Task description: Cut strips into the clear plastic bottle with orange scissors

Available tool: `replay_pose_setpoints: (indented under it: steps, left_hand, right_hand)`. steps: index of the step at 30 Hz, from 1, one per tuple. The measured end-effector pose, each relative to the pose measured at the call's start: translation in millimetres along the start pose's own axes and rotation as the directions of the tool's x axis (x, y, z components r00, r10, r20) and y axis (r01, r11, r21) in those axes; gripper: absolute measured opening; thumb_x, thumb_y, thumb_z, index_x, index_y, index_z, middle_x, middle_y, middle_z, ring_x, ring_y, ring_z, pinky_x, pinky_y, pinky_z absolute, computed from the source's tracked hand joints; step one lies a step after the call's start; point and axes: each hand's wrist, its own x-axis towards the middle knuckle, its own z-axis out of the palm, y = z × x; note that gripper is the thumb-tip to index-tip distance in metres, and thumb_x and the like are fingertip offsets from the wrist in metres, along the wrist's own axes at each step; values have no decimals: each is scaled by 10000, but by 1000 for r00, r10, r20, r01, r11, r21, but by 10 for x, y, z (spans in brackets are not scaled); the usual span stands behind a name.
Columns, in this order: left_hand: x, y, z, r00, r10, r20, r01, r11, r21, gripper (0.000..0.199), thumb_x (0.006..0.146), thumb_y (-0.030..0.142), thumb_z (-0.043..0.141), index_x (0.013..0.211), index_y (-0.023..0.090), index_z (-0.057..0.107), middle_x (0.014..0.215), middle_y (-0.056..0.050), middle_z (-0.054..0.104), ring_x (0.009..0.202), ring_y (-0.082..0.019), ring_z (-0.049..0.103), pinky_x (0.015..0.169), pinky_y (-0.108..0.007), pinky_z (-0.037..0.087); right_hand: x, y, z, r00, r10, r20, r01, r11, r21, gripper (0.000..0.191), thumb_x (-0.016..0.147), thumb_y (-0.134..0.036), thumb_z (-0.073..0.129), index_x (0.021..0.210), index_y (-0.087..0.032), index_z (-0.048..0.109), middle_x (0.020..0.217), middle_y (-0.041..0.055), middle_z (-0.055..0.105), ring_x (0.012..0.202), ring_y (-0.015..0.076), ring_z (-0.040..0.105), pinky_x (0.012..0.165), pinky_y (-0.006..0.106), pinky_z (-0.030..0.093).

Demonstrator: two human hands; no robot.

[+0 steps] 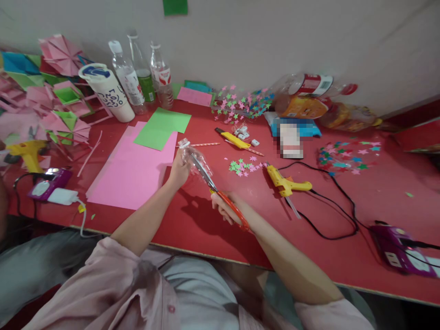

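Wrapped round the neck end of a clear plastic bottle piece [202,166], my left hand [180,168] is closed near the middle of the table. My right hand [228,208] grips the orange handles of a pair of scissors [233,210]. The metal blades point up and left and lie against the clear plastic, reaching toward my left hand. Whether the blades are parted is too fine to tell. Pink sheets [132,172] with a green sheet [163,128] on top lie to the left of my left hand.
Small paper stars [240,167], a yellow cutter [235,139] and a yellow glue gun [287,182] with a black cable lie on the red table [206,224]. Upright bottles [161,78] and a white tumbler [112,94] stand at the back left. Purple power strips [395,250] sit at both sides.
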Motion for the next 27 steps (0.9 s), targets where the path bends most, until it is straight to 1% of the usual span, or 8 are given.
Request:
replay_pose_setpoints:
  steps: [7, 9, 13, 15, 17, 20, 24, 27]
  left_hand:
    - [-6, -12, -2, 1000, 15, 0, -15, 999, 31, 179, 839, 381, 728, 891, 246, 621, 856, -31, 695, 870, -207, 684, 855, -398, 520]
    - [-3, -7, -2, 1000, 17, 7, -17, 1000, 22, 191, 836, 394, 733, 885, 252, 616, 837, -28, 691, 856, -210, 683, 854, -404, 524]
    - [1, 10, 9, 999, 23, -30, -22, 999, 43, 192, 812, 381, 752, 858, 253, 616, 850, -23, 697, 833, -196, 669, 855, -399, 528]
    - [0, 21, 16, 999, 18, -32, -17, 1000, 15, 175, 822, 367, 740, 862, 251, 615, 859, -33, 700, 821, -197, 671, 820, -394, 537]
    - [-2, 27, 15, 1000, 16, -16, -16, 1000, -9, 146, 845, 349, 715, 871, 250, 611, 854, -42, 702, 800, -197, 672, 794, -393, 545]
    - [-5, 12, -12, 1000, 26, 16, -26, 1000, 15, 114, 868, 331, 677, 900, 252, 601, 873, -41, 711, 797, -196, 681, 805, -395, 548]
    - [-18, -57, -68, 1000, -3, 16, 0, 982, 187, 154, 837, 290, 661, 968, 244, 596, 957, -47, 711, 913, -219, 687, 901, -424, 526]
    - [-29, -95, -86, 999, -29, 27, 21, 965, 260, 196, 825, 261, 614, 1018, 235, 595, 998, -67, 702, 968, -236, 678, 931, -443, 508]
  right_hand:
    - [-30, -32, 9, 999, 13, -34, -11, 999, 48, 432, 891, -566, 623, 667, -219, 497, 366, -116, 356, 270, 68, 347, 345, 202, 336]
    - [-27, -41, 9, 999, 32, -37, -30, 997, 69, 403, 901, -506, 629, 653, -222, 488, 353, -114, 353, 267, 71, 350, 338, 199, 326]
    - [-22, -63, 17, 990, 131, -60, -127, 989, 77, 381, 940, -360, 570, 602, -229, 452, 338, -95, 351, 261, 82, 348, 317, 210, 293]
    - [-29, -65, 28, 988, 130, -84, -122, 988, 91, 375, 938, -333, 565, 599, -231, 442, 359, -88, 366, 273, 83, 356, 319, 215, 290]
    - [-34, -59, 38, 990, 101, -100, -90, 990, 105, 371, 919, -358, 593, 606, -231, 440, 374, -88, 366, 286, 82, 360, 321, 213, 287]
    - [-20, -41, 36, 996, 46, -80, -40, 996, 75, 386, 876, -475, 635, 627, -227, 475, 377, -96, 352, 290, 77, 351, 317, 206, 299]
    - [-7, -25, 7, 1000, -21, -21, 22, 999, 33, 455, 855, -624, 594, 661, -219, 513, 377, -103, 359, 297, 78, 381, 351, 206, 376]
    - [-35, -22, -3, 999, -49, -17, 50, 997, 58, 486, 847, -668, 585, 673, -220, 513, 379, -110, 349, 298, 72, 375, 366, 202, 382]
